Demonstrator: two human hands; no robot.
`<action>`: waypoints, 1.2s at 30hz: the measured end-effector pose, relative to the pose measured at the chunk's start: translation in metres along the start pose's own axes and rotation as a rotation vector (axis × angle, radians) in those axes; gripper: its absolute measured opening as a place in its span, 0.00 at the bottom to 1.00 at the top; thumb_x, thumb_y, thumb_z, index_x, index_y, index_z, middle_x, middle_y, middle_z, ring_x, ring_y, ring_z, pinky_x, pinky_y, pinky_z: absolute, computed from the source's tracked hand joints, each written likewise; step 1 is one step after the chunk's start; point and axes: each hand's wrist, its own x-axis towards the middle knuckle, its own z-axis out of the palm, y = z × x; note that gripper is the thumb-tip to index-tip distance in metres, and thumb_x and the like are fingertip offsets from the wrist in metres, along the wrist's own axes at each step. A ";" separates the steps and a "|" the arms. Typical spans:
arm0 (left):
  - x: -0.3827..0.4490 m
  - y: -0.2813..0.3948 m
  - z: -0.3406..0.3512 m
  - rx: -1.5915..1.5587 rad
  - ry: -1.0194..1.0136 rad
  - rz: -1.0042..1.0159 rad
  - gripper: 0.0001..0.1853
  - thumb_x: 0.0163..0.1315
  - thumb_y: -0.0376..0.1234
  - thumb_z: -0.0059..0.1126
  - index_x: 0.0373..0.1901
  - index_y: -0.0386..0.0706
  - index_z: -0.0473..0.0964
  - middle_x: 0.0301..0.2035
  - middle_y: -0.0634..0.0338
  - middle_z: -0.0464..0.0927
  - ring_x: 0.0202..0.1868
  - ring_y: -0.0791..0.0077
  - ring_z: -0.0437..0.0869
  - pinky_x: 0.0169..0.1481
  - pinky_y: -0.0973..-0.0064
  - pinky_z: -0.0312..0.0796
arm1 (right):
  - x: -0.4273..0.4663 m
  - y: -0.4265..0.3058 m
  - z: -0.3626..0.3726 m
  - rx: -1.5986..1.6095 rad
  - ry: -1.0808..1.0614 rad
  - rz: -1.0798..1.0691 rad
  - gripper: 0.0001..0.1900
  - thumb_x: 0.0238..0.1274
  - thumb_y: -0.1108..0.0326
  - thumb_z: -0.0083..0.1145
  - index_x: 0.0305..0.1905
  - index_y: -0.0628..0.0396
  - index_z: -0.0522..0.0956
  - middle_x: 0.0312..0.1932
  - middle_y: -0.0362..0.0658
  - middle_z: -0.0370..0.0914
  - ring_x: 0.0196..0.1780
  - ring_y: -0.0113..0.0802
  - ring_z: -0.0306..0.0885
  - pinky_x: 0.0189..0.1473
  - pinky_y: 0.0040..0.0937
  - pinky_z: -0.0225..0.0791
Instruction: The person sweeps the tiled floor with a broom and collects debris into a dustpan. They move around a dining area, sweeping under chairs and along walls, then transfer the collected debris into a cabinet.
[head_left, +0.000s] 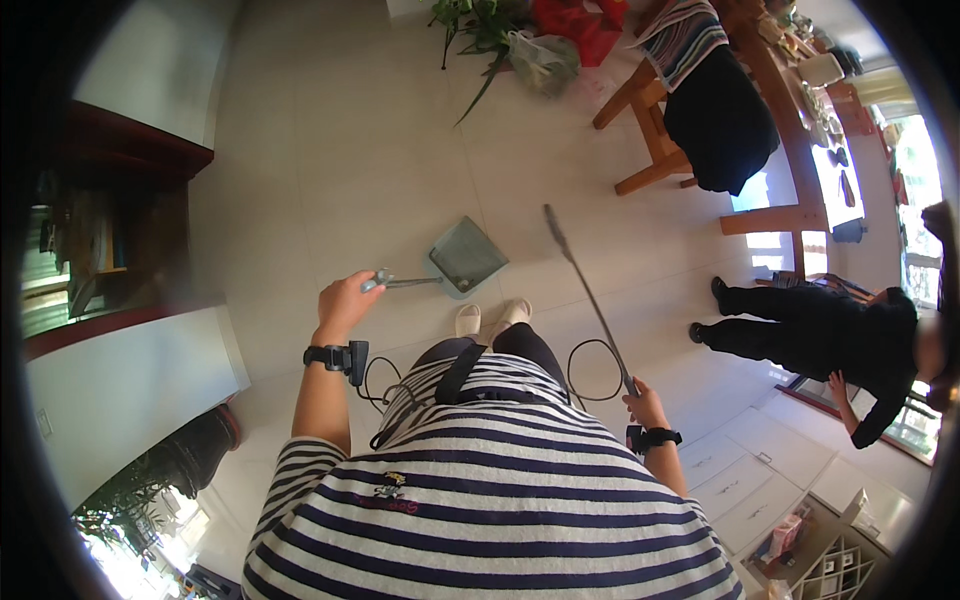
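Observation:
My left hand (346, 300) grips the upper end of the handle of a grey-green long-handled dustpan (469, 255). The pan rests on the tiled floor just beyond my feet, with a little dark debris along its near inner side. In my right hand (646, 405) is the long grey handle of a broom (589, 281). Its narrow dark head (553, 225) is to the right of the dustpan and apart from it; whether it touches the floor I cannot tell.
A wooden chair (652, 135) draped with black cloth stands by a wooden table (806, 165) at right. A person in black (817, 330) stands there. Leafy plants and bags (544, 60) lie ahead. A cabinet (135, 360) and a large dark pot (187, 446) stand left.

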 end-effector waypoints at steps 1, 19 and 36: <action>0.001 -0.005 -0.002 -0.012 0.011 -0.027 0.17 0.51 0.47 0.60 0.42 0.54 0.77 0.30 0.58 0.81 0.34 0.59 0.82 0.39 0.67 0.73 | 0.006 -0.001 -0.003 0.091 -0.001 0.059 0.30 0.48 0.69 0.55 0.61 0.49 0.66 0.21 0.44 0.74 0.20 0.32 0.73 0.20 0.29 0.66; -0.020 -0.036 -0.013 -0.173 0.388 -0.575 0.19 0.52 0.46 0.59 0.43 0.49 0.77 0.35 0.55 0.81 0.39 0.59 0.81 0.42 0.68 0.71 | 0.250 -0.170 -0.124 0.178 -0.175 0.212 0.11 0.55 0.66 0.52 0.20 0.55 0.69 0.13 0.40 0.66 0.12 0.32 0.60 0.15 0.33 0.56; -0.019 -0.133 -0.042 -0.348 0.429 -1.014 0.21 0.53 0.47 0.58 0.44 0.45 0.77 0.38 0.50 0.80 0.42 0.55 0.80 0.45 0.65 0.70 | 0.191 -0.540 0.092 -1.062 -0.354 -0.904 0.05 0.42 0.71 0.56 0.25 0.62 0.78 0.25 0.52 0.77 0.30 0.43 0.78 0.30 0.36 0.71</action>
